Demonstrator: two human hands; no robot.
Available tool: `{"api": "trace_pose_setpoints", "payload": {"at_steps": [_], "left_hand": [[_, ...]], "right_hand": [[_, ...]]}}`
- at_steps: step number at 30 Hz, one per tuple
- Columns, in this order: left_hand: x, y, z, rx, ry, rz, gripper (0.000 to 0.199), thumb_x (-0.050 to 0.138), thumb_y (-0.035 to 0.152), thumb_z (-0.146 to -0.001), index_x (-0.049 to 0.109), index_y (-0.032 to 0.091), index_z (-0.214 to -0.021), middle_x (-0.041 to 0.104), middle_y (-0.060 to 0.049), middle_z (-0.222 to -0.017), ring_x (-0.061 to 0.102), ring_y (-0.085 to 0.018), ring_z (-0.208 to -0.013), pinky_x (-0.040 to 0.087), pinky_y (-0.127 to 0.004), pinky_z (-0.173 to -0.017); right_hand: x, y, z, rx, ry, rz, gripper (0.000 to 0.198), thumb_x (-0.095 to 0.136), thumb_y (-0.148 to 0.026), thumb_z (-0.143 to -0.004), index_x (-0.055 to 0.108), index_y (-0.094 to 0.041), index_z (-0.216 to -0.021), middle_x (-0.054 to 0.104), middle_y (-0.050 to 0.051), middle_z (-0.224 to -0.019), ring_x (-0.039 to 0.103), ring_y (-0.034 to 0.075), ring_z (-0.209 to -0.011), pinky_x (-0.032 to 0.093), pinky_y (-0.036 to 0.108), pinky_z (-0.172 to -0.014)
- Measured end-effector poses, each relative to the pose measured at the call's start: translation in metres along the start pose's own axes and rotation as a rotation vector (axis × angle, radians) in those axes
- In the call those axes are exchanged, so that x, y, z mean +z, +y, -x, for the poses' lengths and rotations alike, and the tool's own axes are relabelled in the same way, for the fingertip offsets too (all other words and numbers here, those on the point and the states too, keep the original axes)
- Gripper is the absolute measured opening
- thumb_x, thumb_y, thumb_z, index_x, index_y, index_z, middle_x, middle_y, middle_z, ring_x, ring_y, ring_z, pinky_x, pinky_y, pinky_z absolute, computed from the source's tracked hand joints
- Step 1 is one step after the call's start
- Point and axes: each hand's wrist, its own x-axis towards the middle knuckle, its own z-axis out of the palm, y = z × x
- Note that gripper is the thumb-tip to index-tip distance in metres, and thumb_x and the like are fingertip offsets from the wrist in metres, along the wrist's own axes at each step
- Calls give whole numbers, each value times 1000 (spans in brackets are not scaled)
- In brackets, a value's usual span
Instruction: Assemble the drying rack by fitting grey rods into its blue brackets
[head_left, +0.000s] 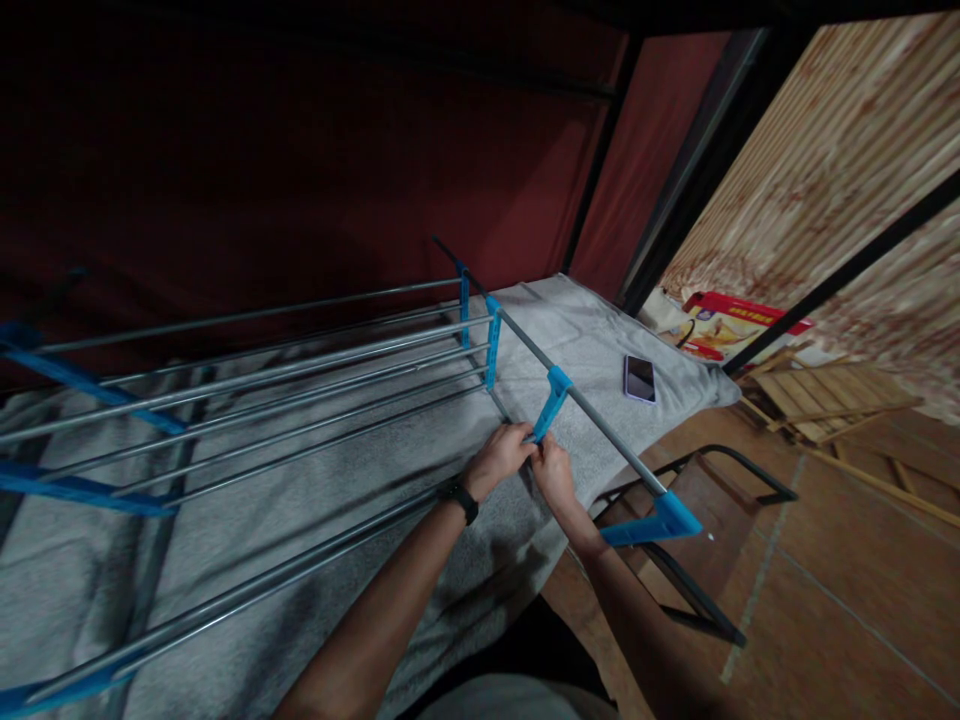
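Across the grey cloth (585, 320), a metal-rod rack (300, 366) is resting; at its right end the left hand (495, 460) and right hand (553, 470) are gripping a blue bracket's (553, 400) foot, fingers curled closed, seemingly, though knuckles are hiding the exact hold

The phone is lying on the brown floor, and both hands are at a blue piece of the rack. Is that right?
Not quite: the phone isn't on the floor. The head view shows it lying on the gray cloth. The left hand and right hand are indeed at a blue piece of the rack.
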Motion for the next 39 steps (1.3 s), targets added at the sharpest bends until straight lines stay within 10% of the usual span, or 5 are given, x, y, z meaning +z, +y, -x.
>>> {"api": "trace_pose_setpoints", "payload": {"at_steps": [27, 39], "left_hand": [[-2, 2, -1, 27, -36, -1, 18, 59, 17, -91, 68, 19, -107, 74, -4, -99, 67, -21, -95, 52, -30, -89], [-24, 34, 41, 137, 36, -402, 35, 61, 31, -99, 62, 16, -132, 69, -14, -128, 65, -28, -119, 50, -41, -103]], "right_hand": [[2, -3, 4, 5, 21, 13, 28, 41, -23, -96, 63, -16, -111, 74, 11, -86, 69, 24, -74, 45, 29, -65], [-5, 18, 3, -66, -50, 36, 49, 40, -43, -91, 66, -11, -117, 74, 17, -90, 66, 27, -77, 45, 35, -69]]}}
